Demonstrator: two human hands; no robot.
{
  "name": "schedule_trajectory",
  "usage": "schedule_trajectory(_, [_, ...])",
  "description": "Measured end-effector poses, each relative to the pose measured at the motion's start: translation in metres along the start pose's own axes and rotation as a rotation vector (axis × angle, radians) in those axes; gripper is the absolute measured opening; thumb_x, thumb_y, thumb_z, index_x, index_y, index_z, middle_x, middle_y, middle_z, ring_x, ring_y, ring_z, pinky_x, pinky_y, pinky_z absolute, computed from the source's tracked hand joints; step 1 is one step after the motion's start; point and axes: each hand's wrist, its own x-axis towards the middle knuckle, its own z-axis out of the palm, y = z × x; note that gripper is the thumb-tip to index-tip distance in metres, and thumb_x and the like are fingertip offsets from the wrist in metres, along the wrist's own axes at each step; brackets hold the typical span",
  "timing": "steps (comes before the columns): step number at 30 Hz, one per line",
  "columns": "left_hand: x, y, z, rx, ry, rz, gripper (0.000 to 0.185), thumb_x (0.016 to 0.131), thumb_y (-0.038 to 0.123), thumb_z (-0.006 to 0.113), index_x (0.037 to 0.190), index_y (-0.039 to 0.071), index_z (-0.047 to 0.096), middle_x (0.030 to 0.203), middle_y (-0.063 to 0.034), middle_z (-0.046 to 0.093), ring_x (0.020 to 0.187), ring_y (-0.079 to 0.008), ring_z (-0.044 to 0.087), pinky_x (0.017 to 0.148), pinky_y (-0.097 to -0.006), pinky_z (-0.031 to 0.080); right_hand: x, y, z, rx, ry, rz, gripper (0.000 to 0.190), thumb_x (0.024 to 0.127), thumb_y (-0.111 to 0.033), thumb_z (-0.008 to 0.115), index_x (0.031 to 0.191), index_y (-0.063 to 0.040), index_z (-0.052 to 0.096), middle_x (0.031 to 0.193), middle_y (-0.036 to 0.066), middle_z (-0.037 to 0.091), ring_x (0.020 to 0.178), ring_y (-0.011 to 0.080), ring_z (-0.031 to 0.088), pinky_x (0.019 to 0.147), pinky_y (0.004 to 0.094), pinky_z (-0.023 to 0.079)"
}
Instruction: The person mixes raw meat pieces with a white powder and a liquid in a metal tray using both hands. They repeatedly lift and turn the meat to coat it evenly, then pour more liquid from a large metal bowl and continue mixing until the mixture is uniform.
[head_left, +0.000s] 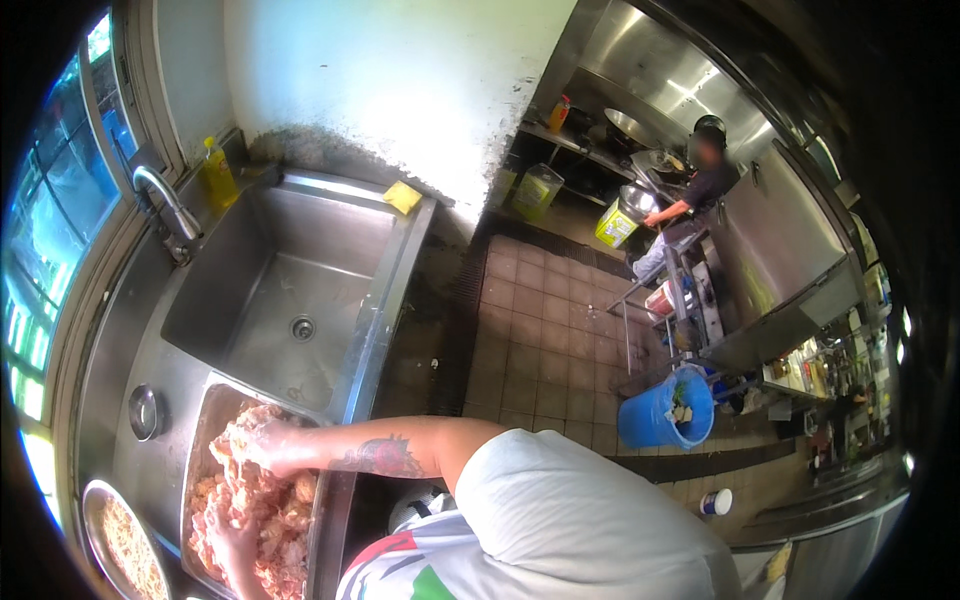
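Note:
A deep rectangular metal pan (196, 442) at the lower left holds a heap of raw meat pieces (289, 525), pale pink and orange. Near the pan's upper end, my right hand (274, 444) grips a clump of the meat, raised above the heap. Lower down, my left hand (231, 536) is sunk among the pieces with its fingers around some of them. Wet meat partly hides the fingers of both hands.
Beyond the pan is a steel sink basin (315, 292) with a faucet (166, 202), a yellow soap bottle (218, 169) and a sponge (403, 197). A small metal bowl (146, 412) and a bowl of shredded food (127, 544) flank the pan. A blue bin (652, 412) and another person (705, 180) are at right.

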Motion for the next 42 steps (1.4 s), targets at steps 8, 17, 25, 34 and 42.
schedule_trajectory(8, [0.065,-0.115,0.037,-0.839,-0.157,-0.038,0.083,0.108,0.029,0.086,0.181,0.009,0.051,0.178,-0.0204,0.056,0.151,-0.0335,0.067,0.117,-0.0509,0.063,-0.042,-0.006,-0.017,0.374,-0.14,0.441,0.124,0.093,-0.024,0.089,0.192,-0.007,0.017,0.185,0.041,0.04,0.159,0.0459,0.061,0.13,0.0564,0.053])
schedule_trajectory(17, [0.089,-0.04,0.033,-1.115,-0.402,-0.114,0.08,0.112,0.027,0.082,0.183,0.011,0.048,0.161,-0.0087,0.07,0.135,-0.0229,0.071,0.112,-0.0429,0.062,0.017,0.054,0.026,1.483,-0.417,0.536,0.092,0.1,-0.056,0.094,0.175,-0.012,0.062,0.181,0.015,0.06,0.166,0.0304,0.055,0.127,0.0533,0.053])
schedule_trajectory(25, [0.066,-0.004,-0.027,-1.059,-0.381,-0.001,0.107,0.083,0.005,0.1,0.178,0.004,0.052,0.147,-0.0125,0.078,0.128,-0.0223,0.077,0.107,-0.039,0.067,0.062,-0.003,-0.024,1.268,-0.611,0.318,0.072,0.094,-0.031,0.101,0.156,-0.003,0.077,0.152,0.013,0.082,0.14,0.0267,0.076,0.122,0.0437,0.061])
schedule_trajectory(34, [-0.077,-0.039,-0.065,-0.033,-0.01,0.019,0.07,0.085,0.032,0.098,0.151,0.015,0.08,0.136,-0.0208,0.076,0.134,-0.0435,0.073,0.117,-0.0528,0.061,0.027,-0.047,-0.021,-0.114,0.02,-0.472,0.07,0.09,-0.05,0.094,0.155,-0.027,0.082,0.18,0.018,0.057,0.168,0.0412,0.052,0.14,0.0506,0.045])
schedule_trajectory(42, [-0.115,-0.039,-0.034,-0.065,0.053,0.027,0.093,0.079,0.043,0.101,0.163,0.014,0.074,0.13,-0.0205,0.077,0.128,-0.0421,0.075,0.111,-0.054,0.063,-0.012,0.027,-0.043,0.044,-0.172,0.141,0.104,0.098,-0.038,0.096,0.182,-0.004,0.045,0.185,0.024,0.052,0.17,0.0365,0.053,0.139,0.0457,0.047])
